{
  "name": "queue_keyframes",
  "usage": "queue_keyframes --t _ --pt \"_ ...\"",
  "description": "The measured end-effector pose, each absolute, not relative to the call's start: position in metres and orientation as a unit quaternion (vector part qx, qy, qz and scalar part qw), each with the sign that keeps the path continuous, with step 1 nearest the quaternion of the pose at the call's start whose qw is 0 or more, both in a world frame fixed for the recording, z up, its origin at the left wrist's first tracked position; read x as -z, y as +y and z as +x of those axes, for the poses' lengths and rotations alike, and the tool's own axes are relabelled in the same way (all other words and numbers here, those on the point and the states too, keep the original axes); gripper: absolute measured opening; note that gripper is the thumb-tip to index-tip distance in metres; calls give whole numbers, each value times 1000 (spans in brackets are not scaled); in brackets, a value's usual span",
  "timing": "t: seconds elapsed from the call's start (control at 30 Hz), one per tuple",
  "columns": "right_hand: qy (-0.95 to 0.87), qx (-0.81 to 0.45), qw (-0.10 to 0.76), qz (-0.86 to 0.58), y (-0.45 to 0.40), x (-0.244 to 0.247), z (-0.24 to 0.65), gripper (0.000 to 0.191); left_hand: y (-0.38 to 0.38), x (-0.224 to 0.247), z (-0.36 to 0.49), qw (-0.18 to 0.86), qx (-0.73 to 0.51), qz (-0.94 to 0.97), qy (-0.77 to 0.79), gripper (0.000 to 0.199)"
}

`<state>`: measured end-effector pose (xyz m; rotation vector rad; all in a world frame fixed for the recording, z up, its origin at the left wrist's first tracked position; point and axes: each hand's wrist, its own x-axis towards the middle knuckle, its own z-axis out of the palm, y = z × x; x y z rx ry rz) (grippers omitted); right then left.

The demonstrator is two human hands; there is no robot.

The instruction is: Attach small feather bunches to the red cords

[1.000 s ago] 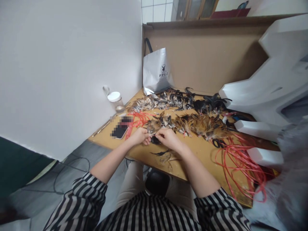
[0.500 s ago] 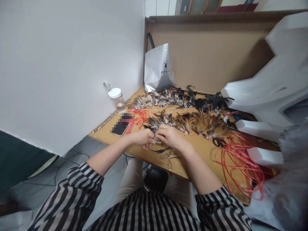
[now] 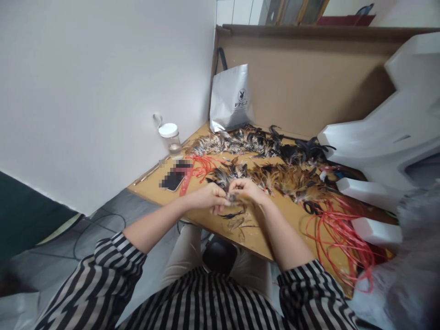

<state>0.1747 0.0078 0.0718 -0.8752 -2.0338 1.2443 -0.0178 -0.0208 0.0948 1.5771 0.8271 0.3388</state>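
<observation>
Over the near edge of the wooden table, my left hand (image 3: 213, 196) pinches a small bunch of feathers (image 3: 235, 198). The bunch is brown and grey, and blurred at its tips. Against its other side, my right hand (image 3: 250, 189) has its fingers curled and closed; what lies between them is hidden. Just beyond my hands a row of brown and dark feather bundles (image 3: 292, 178) lies on the table. Several loose feathers (image 3: 238, 221) lie on the wood right below my hands.
Red plastic strips (image 3: 338, 229) spread at the right, beside black-handled scissors (image 3: 311, 208). A phone (image 3: 175, 178) and a lidded jar (image 3: 172, 137) stand left. Behind are more feather bundles (image 3: 247, 140) and a silver bag (image 3: 229, 98). White foam pieces (image 3: 360, 133) crowd the right side.
My right hand has turned and drawn up slightly. The feather bunch now shows between my hands, sweeping rightward. The whole view has shifted a little.
</observation>
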Motion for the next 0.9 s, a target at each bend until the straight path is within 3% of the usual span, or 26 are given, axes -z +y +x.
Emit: queue_keyframes --t 0.23,0.43,0.67,0.9 --pt "-634 -537 423 -362 7 -48 162 28 -16 -93 -17 625 -317 579 416 29" --pt "-657 -468 433 -403 3 -42 151 28 -12 -82 -15 618 -366 531 450 23" --pt "-817 -173 386 -393 -16 -50 143 19 -5 -69 -13 563 -359 553 499 24" --pt "-907 -25 248 -339 -28 -68 145 20 -13 -65 -11 473 -293 648 520 25"
